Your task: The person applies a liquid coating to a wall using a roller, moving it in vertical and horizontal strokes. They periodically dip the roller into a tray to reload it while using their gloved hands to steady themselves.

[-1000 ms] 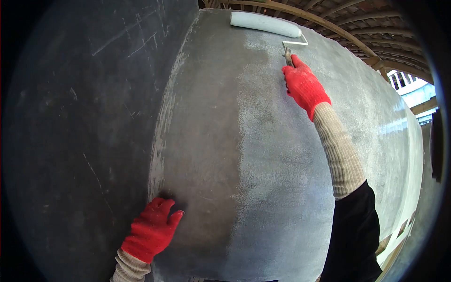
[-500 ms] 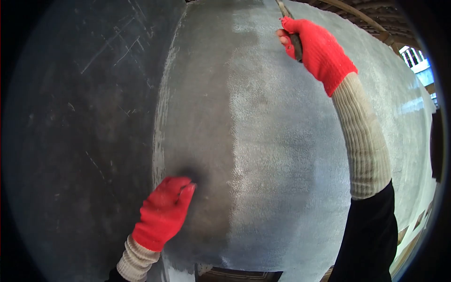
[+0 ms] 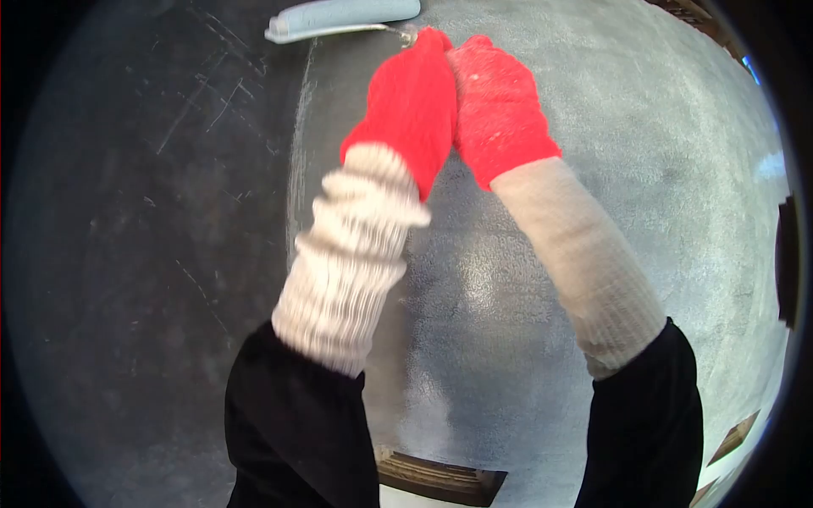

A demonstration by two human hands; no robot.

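At the top centre, my left hand (image 3: 411, 106) and my right hand (image 3: 501, 110), both in red gloves, are raised side by side and touching. A paint roller (image 3: 347, 15) with a pale blue sleeve lies across the top edge, left of the hands. Its metal frame runs to the fingertips of my left hand, which is closed round its handle end. My right hand is closed too, and whatever lies inside it is hidden. Behind them stands a grey wall surface (image 3: 525, 279), glossy and textured in the middle.
A dark, scratched panel (image 3: 152, 279) fills the left side. Below the wall surface is a brown wooden piece (image 3: 440, 481). A dark object (image 3: 786, 262) stands at the right edge, and wooden roof parts (image 3: 690, 13) show at the top right.
My left hand has risen from the lower left to the top centre. My right hand has moved left beside it. The roller sleeve has come into view, and the camera view has shifted slightly.
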